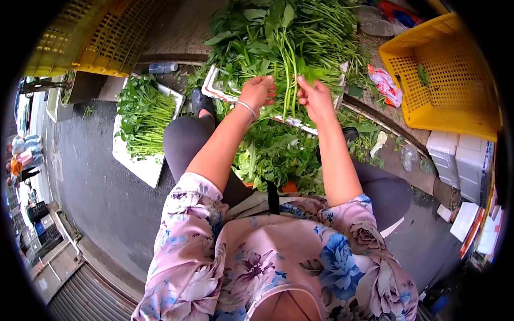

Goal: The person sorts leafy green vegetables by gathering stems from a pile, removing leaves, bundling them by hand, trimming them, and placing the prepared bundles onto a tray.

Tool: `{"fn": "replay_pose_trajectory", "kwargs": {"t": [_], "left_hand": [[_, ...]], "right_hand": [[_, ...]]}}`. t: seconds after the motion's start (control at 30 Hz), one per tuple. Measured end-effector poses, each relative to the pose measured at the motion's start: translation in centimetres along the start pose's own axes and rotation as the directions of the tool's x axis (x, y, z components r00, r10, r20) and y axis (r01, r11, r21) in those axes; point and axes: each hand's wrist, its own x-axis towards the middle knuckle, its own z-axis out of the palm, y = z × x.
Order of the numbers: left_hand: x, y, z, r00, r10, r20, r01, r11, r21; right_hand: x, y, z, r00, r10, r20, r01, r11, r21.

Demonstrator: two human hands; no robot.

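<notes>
A few long green stalks of water spinach stand out between my two hands, leaf ends pointing away from me. My right hand is closed at the fingertips on the stalks, with a blurred leaf by its thumb. Just left of the stalks, my left hand has its fingers partly curled and apart, with no stalk visible in them. Behind the hands, a large heap of water spinach covers a white foam tray. Loose leaves are piled below the hands, between my knees.
At left, a white foam box lid carries more aligned greens. Yellow crates stand at upper left and right. White foam boxes are stacked at right. A plastic bottle lies near the kerb; people appear far left.
</notes>
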Motion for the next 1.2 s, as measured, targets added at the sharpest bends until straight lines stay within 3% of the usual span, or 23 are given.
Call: {"fn": "replay_pose_trajectory", "kwargs": {"t": [0.2,0.27,0.33,0.4,0.47,0.53,0.6,0.67,0.73,0.8,0.83,0.9,0.97,1.0,1.07,1.13,1.2], "left_hand": [[0.5,0.4,1.1,0.998,0.02,0.066,-0.017,0.998,-0.056],[0.8,0.6,1.3,0.994,0.075,0.076,-0.08,0.994,0.075],[1.3,0.4,1.4,0.993,0.071,0.093,-0.077,0.995,0.057],[1.7,0.1,1.5,0.99,0.062,0.123,-0.065,0.998,0.02],[2.2,0.0,1.2,0.996,0.048,0.073,-0.053,0.997,0.058],[2.0,0.2,1.0,0.991,0.026,0.132,-0.023,0.999,-0.025],[2.1,0.3,1.1,0.991,0.033,0.128,-0.026,0.998,-0.054],[2.4,0.2,1.2,0.995,0.045,0.094,-0.036,0.994,-0.103],[2.8,0.1,1.0,0.995,0.058,0.076,-0.049,0.992,-0.119],[2.9,-0.1,0.9,0.996,0.065,0.061,-0.057,0.99,-0.132],[3.0,0.0,0.9,0.996,0.069,0.05,-0.061,0.987,-0.149],[2.6,0.7,0.8,0.997,0.076,0.018,-0.071,0.98,-0.185],[2.6,1.1,0.6,0.996,0.089,0.025,-0.082,0.977,-0.198],[2.8,1.2,0.4,0.994,0.104,0.032,-0.095,0.973,-0.21],[3.0,1.2,-0.2,0.995,0.089,0.052,-0.075,0.971,-0.228],[2.6,1.6,-0.5,0.978,0.039,0.206,0.005,0.978,-0.208],[2.3,1.0,-0.7,0.985,0.027,0.168,0.008,0.979,-0.205]], "right_hand": [[-0.5,2.4,-0.3,0.998,0.001,0.055,-0.006,0.996,0.093],[-0.6,2.8,-0.2,0.997,-0.05,0.063,0.052,0.998,-0.04],[-0.7,2.5,0.2,0.993,-0.08,0.085,0.087,0.993,-0.08],[-1.1,2.1,0.8,0.996,-0.046,0.08,0.065,0.968,-0.241],[-0.4,2.1,1.5,0.999,-0.036,0.009,0.037,0.949,-0.314],[0.8,2.9,1.8,0.964,-0.26,-0.058,0.209,0.874,-0.439],[1.4,3.2,1.6,0.966,-0.256,-0.023,0.226,0.887,-0.402],[1.7,3.9,1.8,0.915,-0.402,-0.045,0.373,0.882,-0.288],[0.9,4.0,2.1,0.908,-0.414,-0.06,0.397,0.899,-0.185],[-0.6,3.9,1.8,0.888,-0.458,0.05,0.366,0.635,-0.681],[-2.5,3.0,2.2,0.88,-0.469,0.071,0.361,0.564,-0.743],[-5.8,2.3,2.6,0.909,-0.391,0.147,0.306,0.386,-0.87],[-8.5,3.8,2.2,0.942,-0.288,0.171,0.298,0.491,-0.818],[-9.7,4.8,1.4,0.961,-0.15,0.234,0.278,0.48,-0.832],[-9.9,7.5,-1.1,0.916,0.292,0.275,0.184,0.303,-0.935],[-10.4,6.3,-1.6,0.972,0.207,0.112,0.082,0.144,-0.986],[-8.7,3.3,-1.9,0.993,0.113,-0.02,-0.065,0.409,-0.91]]}}
